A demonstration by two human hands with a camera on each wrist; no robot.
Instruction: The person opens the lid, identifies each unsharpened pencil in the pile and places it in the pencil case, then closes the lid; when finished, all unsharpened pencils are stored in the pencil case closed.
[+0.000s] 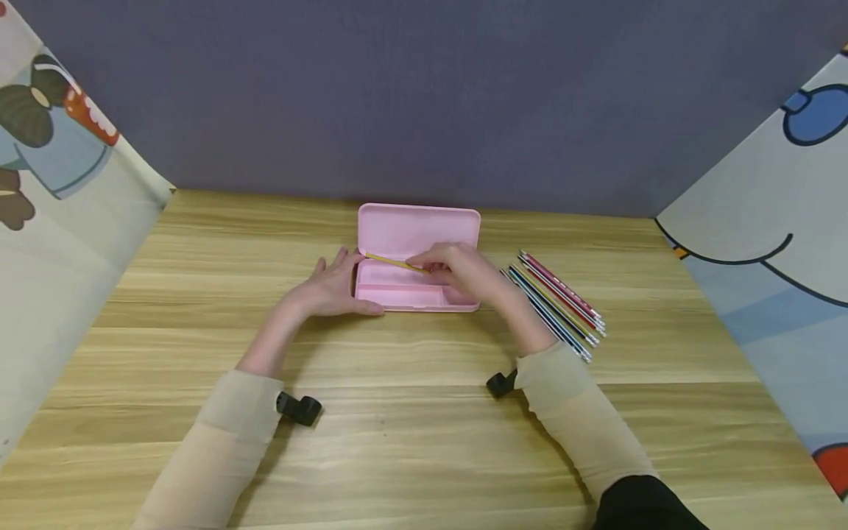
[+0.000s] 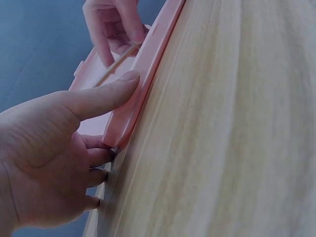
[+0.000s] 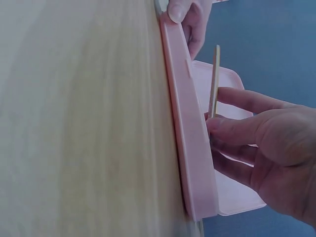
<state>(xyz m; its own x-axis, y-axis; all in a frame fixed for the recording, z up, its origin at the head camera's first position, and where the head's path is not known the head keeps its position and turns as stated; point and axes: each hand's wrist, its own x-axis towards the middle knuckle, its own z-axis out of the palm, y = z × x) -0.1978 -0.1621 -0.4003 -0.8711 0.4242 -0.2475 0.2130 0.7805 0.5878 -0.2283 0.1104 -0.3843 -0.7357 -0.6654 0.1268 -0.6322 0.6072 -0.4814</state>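
A pink pencil case (image 1: 397, 297) lies with its lid raised on the table. My left hand (image 1: 331, 285) holds the case at its left end, the thumb along the front edge and the other fingers at the side. Over the case, my right hand (image 1: 462, 269) pinches a thin yellow pencil (image 1: 396, 262) between thumb and fingers. The pencil points left and sits above the inside of the case, as the right wrist view also shows the pencil (image 3: 215, 81) standing clear of the front wall. Part of the case's right side is hidden by the right hand.
Several pencils (image 1: 553, 305) with striped and coloured barrels lie in a slanting bundle right of the case, partly behind the right forearm. A dark upright panel (image 1: 424, 96) bounds the wooden table (image 1: 384, 442) at the back. Printed panels stand at both sides.
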